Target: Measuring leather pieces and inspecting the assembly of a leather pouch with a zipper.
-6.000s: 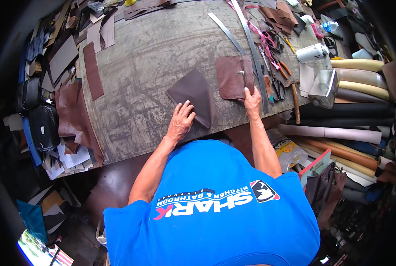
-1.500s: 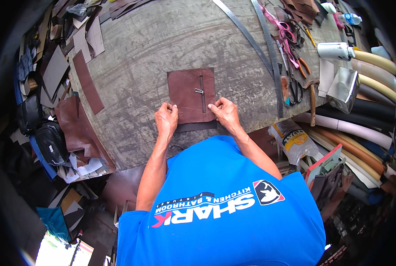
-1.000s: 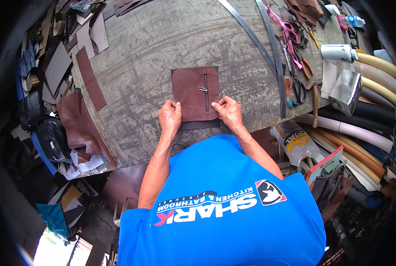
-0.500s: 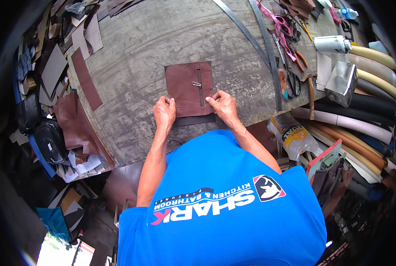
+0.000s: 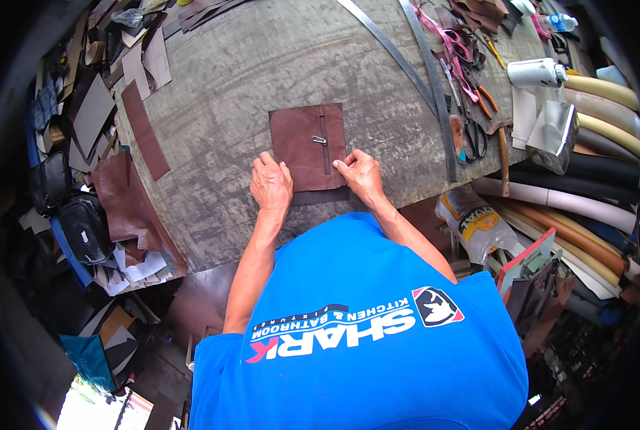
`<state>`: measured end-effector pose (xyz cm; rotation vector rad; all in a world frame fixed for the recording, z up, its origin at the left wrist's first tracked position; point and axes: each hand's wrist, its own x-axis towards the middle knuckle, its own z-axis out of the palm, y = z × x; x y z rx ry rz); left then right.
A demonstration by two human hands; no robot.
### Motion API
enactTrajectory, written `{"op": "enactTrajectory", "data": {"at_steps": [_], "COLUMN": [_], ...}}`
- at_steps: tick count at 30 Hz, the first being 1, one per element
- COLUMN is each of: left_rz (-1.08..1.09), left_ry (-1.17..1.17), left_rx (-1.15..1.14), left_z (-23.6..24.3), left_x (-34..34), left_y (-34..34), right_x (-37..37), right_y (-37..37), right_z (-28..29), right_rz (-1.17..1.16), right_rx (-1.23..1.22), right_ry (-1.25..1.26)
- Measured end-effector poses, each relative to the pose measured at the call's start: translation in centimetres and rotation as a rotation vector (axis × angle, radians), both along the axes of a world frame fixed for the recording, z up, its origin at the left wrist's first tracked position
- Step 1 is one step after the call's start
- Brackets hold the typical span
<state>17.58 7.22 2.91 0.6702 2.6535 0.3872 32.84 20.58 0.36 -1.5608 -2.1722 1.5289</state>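
Observation:
A brown leather panel (image 5: 296,143) lies on the worktable, with a narrow dark zipper (image 5: 326,159) running lengthwise near its right side. A metal zipper pull (image 5: 319,140) sits partway along it. Beneath the leather is a dark backing sheet (image 5: 321,196), which shows past the near edge and at the far corners. My left hand (image 5: 272,184) rests at the panel's left edge, back up, thumb and fingers apart. At the right edge, my right hand (image 5: 361,175) pinches the panel, its thumb close to the zipper's near end.
Scissors (image 5: 475,137), orange-handled pliers (image 5: 487,102) and long dark straps (image 5: 434,93) lie to the right. A white bottle (image 5: 537,72) and a metal can (image 5: 552,136) stand near rolled materials (image 5: 556,201). Leather scraps (image 5: 145,129) and black bags (image 5: 83,228) are on the left.
My left hand has loosened from a closed grip, turning its back up and moving slightly right. My right hand stays at the right edge. The panel sits slightly lower in view.

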Motion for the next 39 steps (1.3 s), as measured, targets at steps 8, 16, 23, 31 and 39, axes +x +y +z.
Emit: {"op": "enactTrajectory", "data": {"at_steps": [8,16,23,31,39], "left_rz": [-0.634,-0.688,-0.690,-0.708,-0.670], "left_ry": [0.243,0.185,0.200,0.253,0.327], "left_rx": [0.281,0.221,0.185,0.161,0.245], "left_z": [-1.3,-4.6,-4.8,-4.8,-5.5], "left_x": [1.0,1.1,1.3,1.2,1.4], "left_y": [4.6,5.3,5.1,5.6,5.3], "right_x": [-0.3,-0.3,0.4,11.5,17.3], "right_y": [0.0,-0.3,-0.3,2.6,8.9], "right_z": [0.3,0.6,1.1,2.8,2.9], "right_rz": [0.001,0.023,0.053,-0.111,-0.234], "right_rx": [-0.014,0.085,-0.006,0.010,0.432], "right_ry": [-0.045,-0.044,-0.078,-0.196,-0.186]}}
